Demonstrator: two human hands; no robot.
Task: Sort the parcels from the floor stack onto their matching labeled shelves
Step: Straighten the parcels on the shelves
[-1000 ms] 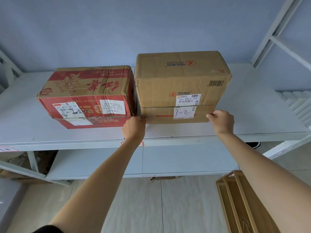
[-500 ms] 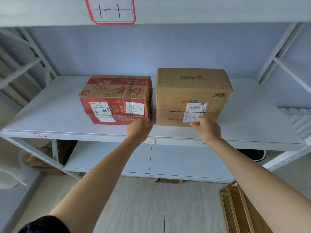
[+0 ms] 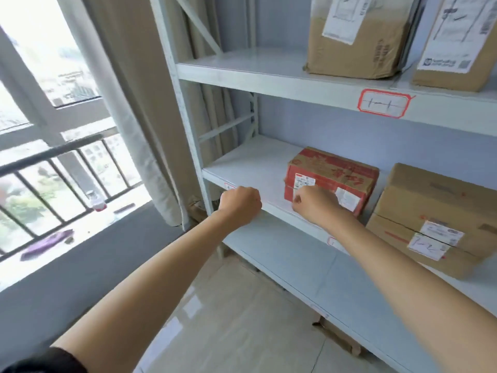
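A brown carton [image 3: 441,211] with a handwritten "1-2" slip rests on the middle shelf [image 3: 250,168] at the right, beside a red carton [image 3: 333,175]. Both of my hands are off the cartons. My left hand [image 3: 240,204] hovers in a loose fist near the shelf's front edge, left of the red carton. My right hand [image 3: 316,204] is curled in front of the red carton's lower left corner and holds nothing. The upper shelf [image 3: 258,76] carries a red-framed label [image 3: 383,103] and two more brown cartons [image 3: 355,36].
A white upright [image 3: 185,117] frames the rack's left side, with a beige curtain [image 3: 139,103] beside it. A window with a dark railing [image 3: 53,157] fills the left. A lower shelf [image 3: 309,270] and tiled floor [image 3: 228,319] lie below.
Both hands let go of the brown carton and drew back and to the left. My view swung left, bringing the window, curtain and upper shelf into sight.
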